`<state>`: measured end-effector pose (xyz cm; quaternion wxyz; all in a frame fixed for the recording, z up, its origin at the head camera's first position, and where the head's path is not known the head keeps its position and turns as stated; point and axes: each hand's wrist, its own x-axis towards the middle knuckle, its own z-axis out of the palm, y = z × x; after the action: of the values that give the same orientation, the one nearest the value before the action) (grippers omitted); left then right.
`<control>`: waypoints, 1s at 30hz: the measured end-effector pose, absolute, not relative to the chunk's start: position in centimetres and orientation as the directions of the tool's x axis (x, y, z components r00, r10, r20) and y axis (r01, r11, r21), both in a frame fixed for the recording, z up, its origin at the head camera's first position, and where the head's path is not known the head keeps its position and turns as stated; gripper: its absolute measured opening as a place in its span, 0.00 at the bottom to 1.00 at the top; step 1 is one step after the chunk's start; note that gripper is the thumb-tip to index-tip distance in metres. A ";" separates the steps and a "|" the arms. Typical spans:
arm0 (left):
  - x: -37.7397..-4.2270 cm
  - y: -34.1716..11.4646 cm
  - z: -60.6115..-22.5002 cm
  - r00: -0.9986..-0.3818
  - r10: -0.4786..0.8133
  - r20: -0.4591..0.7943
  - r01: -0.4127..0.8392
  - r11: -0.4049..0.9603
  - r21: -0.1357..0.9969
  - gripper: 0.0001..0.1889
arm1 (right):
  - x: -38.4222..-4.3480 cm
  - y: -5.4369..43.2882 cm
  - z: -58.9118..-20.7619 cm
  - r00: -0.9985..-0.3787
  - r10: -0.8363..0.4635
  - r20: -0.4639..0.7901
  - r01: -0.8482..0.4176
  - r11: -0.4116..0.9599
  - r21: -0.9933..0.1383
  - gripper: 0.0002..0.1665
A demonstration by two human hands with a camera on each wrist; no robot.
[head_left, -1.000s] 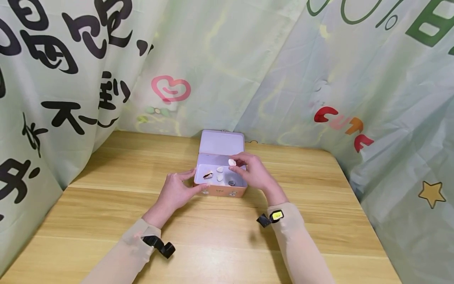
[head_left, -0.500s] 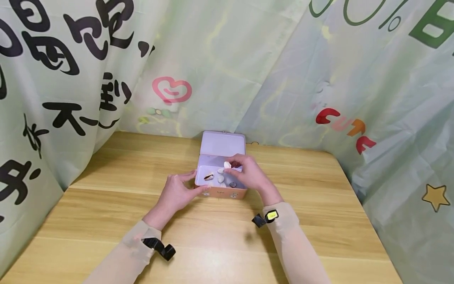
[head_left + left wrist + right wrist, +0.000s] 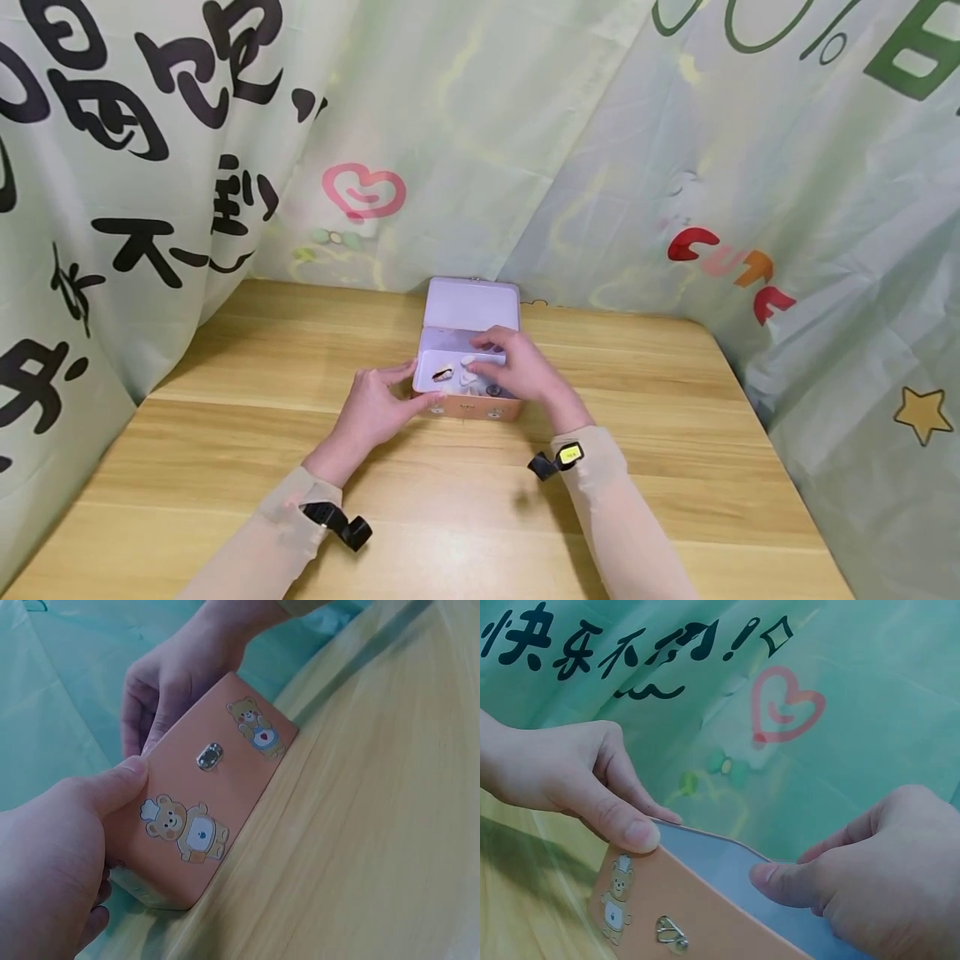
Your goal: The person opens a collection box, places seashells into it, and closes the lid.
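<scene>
An orange hinged tin box [image 3: 465,406] with a lilac inside stands on the table, its lid [image 3: 472,303] raised at the back. My left hand [image 3: 377,403] grips the box's left end, thumb at the front rim and fingers along the side. Over the right part of the box is my right hand [image 3: 525,365], thumb and forefinger parted with nothing visible between them. Inside lie a brown-and-white shell-like piece [image 3: 443,372], small white shell-like pieces [image 3: 468,377] and a dark round piece [image 3: 493,390]. In the right wrist view the box wall hides the contents.
The wooden table [image 3: 450,508] extends around the box. A printed curtain [image 3: 480,150] hangs behind the table and along both sides, close behind the raised lid. Bear pictures and a metal clasp [image 3: 210,757] are on the box front.
My right hand has moved left and slightly down into the box and let go of the white shell-like piece it pinched. My left hand has kept its grip on the box.
</scene>
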<state>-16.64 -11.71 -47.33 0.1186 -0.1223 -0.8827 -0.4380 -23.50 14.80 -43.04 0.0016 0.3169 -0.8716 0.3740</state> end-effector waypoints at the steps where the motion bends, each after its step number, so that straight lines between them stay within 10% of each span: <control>1: -16.7 -11.7 -47.3 -0.941 0.116 0.317 0.323 0.587 0.742 0.44 | -23.5 14.9 -43.0 -0.805 -0.542 0.242 -0.548 0.522 -0.654 0.22; 30: -22.5 -13.0 -43.8 -0.959 0.164 0.230 0.282 0.585 0.761 0.34 | -26.4 21.6 -41.1 -0.906 -0.331 0.262 -0.411 0.552 -0.726 0.15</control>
<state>-22.49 -13.04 -43.83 0.0673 -0.1258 -0.8875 -0.4381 -26.38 21.57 -41.10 0.0475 0.2110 -0.8795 0.4238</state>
